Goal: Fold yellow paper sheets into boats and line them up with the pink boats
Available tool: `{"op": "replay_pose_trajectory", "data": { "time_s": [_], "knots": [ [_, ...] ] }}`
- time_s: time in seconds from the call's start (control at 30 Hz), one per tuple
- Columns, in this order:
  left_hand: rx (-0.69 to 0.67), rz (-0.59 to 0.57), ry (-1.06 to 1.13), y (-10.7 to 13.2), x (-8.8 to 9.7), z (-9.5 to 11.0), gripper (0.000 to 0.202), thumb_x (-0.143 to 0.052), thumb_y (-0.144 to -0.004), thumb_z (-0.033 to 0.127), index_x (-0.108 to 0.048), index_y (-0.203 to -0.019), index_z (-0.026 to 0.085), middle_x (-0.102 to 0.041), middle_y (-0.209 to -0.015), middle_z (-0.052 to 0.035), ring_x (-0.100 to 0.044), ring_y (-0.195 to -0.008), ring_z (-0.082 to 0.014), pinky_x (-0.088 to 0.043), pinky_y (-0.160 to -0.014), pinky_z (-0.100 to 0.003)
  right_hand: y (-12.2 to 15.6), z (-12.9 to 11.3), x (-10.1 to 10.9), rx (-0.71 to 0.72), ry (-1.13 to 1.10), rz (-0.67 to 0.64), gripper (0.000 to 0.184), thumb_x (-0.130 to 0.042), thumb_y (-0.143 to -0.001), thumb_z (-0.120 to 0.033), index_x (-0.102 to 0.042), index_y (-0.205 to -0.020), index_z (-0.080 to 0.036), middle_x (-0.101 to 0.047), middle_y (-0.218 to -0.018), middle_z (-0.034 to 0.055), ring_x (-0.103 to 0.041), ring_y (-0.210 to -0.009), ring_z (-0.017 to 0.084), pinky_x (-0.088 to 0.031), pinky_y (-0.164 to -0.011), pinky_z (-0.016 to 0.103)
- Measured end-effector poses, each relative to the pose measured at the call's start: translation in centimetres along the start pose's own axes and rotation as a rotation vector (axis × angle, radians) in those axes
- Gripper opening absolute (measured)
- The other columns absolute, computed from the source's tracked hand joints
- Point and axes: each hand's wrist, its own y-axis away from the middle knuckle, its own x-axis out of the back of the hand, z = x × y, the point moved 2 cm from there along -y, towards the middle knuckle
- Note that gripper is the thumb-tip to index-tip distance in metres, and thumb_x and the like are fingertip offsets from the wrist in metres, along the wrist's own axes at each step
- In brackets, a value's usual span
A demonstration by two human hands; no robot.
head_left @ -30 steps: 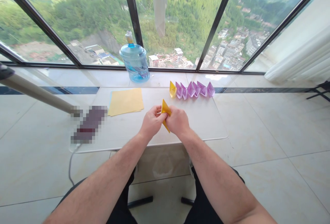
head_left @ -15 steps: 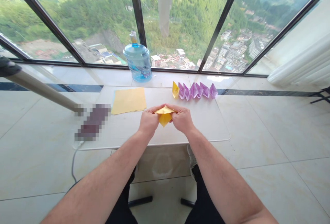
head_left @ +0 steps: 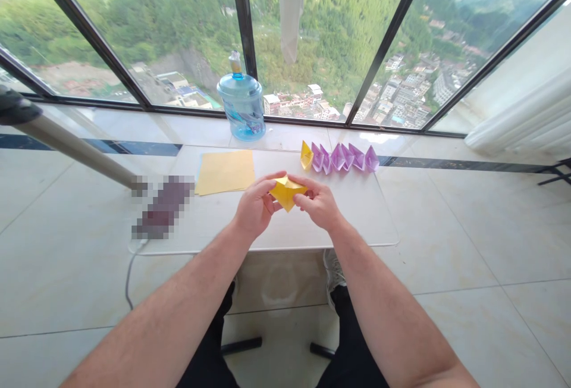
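A partly folded yellow paper (head_left: 286, 190) is held above the low white table (head_left: 357, 221), pinched from both sides. My left hand (head_left: 255, 206) grips its left edge, thumb on top. My right hand (head_left: 319, 202) grips its right edge with closed fingers. Beyond my hands, at the table's far edge, stands a row of folded paper boats: one yellow boat (head_left: 306, 155) at the left and several purple boats (head_left: 343, 157) to its right. A stack of flat yellow sheets (head_left: 225, 171) lies at the table's far left.
A blue water jug (head_left: 241, 103) stands on the window ledge behind the table. A blurred dark object (head_left: 163, 206) lies at the table's left end, with a pale pole (head_left: 66, 150) and a cable (head_left: 129, 275) beside it. White curtains (head_left: 521, 108) hang at right. Tiled floor surrounds the table.
The yellow paper went from a narrow upright fold to being pulled open sideways, and now shows a wider, opened shape. Both hands stayed on it and rose slightly.
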Motion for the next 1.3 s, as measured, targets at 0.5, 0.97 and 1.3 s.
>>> {"op": "replay_pose_trajectory", "data": {
  "time_s": [0.5, 0.97, 1.3],
  "knots": [
    [-0.008, 0.036, -0.017, 0.1, -0.2, 0.1, 0.031, -0.071, -0.064, 0.015, -0.065, -0.094, 0.012, -0.07, -0.082, -0.0052, -0.065, -0.067, -0.0144, -0.049, -0.058, -0.024, 0.6, -0.8, -0.3, 0.387, 0.358, 0.189, 0.03, -0.079, -0.077, -0.039, -0.077, -0.105, -0.029, -0.061, -0.119, 0.0076, -0.061, -0.103, 0.021, -0.055, -0.088, 0.038],
    [0.026, -0.033, -0.039, 0.2, -0.4, -0.1, 0.029, -0.075, -0.064, 0.023, -0.067, -0.09, 0.014, -0.068, -0.078, -0.0019, -0.063, -0.068, -0.0137, -0.049, -0.06, -0.024, 1.5, -2.3, -0.8, 0.538, 0.289, 0.213, 0.008, -0.066, -0.086, -0.019, -0.07, -0.089, -0.025, -0.073, -0.092, 0.0028, -0.068, -0.092, 0.018, -0.055, -0.086, 0.035],
    [0.086, -0.028, -0.01, 0.1, -0.2, -0.4, 0.025, -0.072, -0.065, 0.021, -0.067, -0.088, 0.014, -0.066, -0.072, -0.0011, -0.061, -0.062, -0.0136, -0.048, -0.055, -0.024, 1.6, -2.0, -1.0, 0.556, 0.325, 0.208, 0.011, -0.062, -0.087, -0.019, -0.07, -0.091, -0.025, -0.073, -0.092, 0.0028, -0.069, -0.087, 0.017, -0.056, -0.08, 0.031]
  ]
}}
